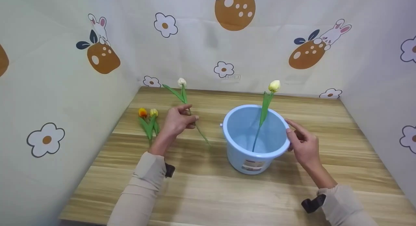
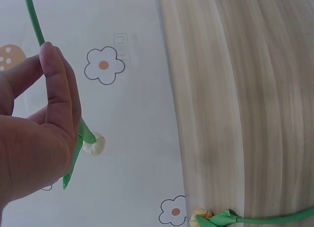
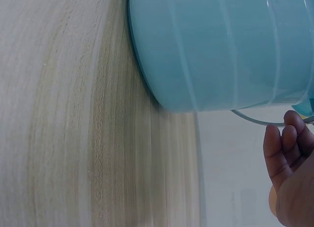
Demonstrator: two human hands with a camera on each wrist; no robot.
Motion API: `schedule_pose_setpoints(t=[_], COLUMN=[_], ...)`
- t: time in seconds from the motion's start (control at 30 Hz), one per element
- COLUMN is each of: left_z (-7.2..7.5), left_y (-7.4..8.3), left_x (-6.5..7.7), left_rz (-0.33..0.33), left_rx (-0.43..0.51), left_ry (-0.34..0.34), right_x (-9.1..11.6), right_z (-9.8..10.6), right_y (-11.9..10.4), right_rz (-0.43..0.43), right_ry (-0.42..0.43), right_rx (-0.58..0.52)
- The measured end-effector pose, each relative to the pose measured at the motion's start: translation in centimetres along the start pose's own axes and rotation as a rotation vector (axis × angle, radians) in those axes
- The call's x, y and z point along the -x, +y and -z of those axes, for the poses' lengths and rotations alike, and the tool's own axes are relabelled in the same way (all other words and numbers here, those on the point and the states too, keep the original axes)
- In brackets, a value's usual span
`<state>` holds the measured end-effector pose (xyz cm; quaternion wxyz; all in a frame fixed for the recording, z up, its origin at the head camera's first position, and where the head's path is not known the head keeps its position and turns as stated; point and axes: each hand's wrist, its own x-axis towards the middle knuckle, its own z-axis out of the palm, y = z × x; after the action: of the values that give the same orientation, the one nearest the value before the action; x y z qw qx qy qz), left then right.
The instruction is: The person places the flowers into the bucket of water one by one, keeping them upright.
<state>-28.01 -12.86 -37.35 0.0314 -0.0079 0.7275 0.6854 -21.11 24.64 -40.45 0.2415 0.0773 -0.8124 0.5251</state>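
My left hand (image 1: pixel 177 121) pinches the thin green stem of a white tulip (image 1: pixel 182 83), its bloom pointing away and its stem end slanting toward the bucket. In the left wrist view, thumb and fingers meet on the stem, and the white bloom (image 2: pixel 96 144) shows beyond the hand. A light blue bucket (image 1: pixel 234 156) stands upright on the table. My right hand (image 1: pixel 305 147) holds its rim at the right side. Inside the bucket leans a pale yellow tulip (image 1: pixel 274 86), its bloom above the rim. The right wrist view shows the bucket's wall (image 3: pixel 211 55) beside the curled fingers.
Left of my left arm, an orange tulip (image 1: pixel 143 113) and a yellow tulip (image 1: pixel 153 113) lie on the wood-grain table (image 1: pixel 208 193). A printed cloth (image 1: pixel 195 50) with rabbits and flowers encloses the table's back and sides. A thin bucket handle (image 3: pixel 255 121) hangs near the right fingers.
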Motion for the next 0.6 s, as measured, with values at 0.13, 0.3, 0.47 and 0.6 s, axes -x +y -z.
schedule_pose_setpoints(t=[0.13,0.3,0.47,0.6], left_z=[-0.2,-0.6,-1.0,-1.2], left_y=[0.2,0.5,0.9,1.1], left_x=[0.0,-0.1,0.0,-0.1], left_rz=[-0.015,-0.026,-0.044,-0.057], left_rx=[0.0,-0.006,-0.002,-0.008], left_ry=[-0.003,0.006,0.018,0.023], right_x=[0.1,0.1,0.1,0.2], right_z=[0.0,0.2,0.3,0.3], right_y=[0.0,-0.1,-0.1,0.0], right_rz=[-0.013,-0.004,0.005,0.002], right_ry=[-0.006,-0.027,-0.045,-0.051], right_rx=[0.011,0.032,0.048,0.057])
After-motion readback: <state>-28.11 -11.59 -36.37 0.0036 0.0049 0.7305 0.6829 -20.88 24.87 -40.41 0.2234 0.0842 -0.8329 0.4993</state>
